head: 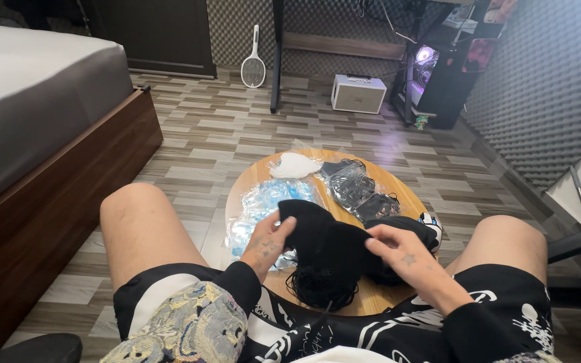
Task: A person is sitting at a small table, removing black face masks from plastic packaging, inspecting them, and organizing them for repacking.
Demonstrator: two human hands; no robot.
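My left hand (266,240) pinches the left edge of a black face mask (324,232), and my right hand (398,249) grips its right side, holding it stretched over a low round wooden table (398,191). Under the mask lies a pile of black masks with tangled ear loops (324,286). On the table's left side are blue masks in clear plastic (253,215). A white mask in a bag (295,165) sits at the far edge, with bagged black masks (361,191) beside it.
I sit with bare knees on either side of the table. A bed with a wooden frame (48,168) stands to the left. A white box speaker (358,93), a racket-shaped swatter (253,64) and a lit computer tower (432,74) stand on the floor beyond.
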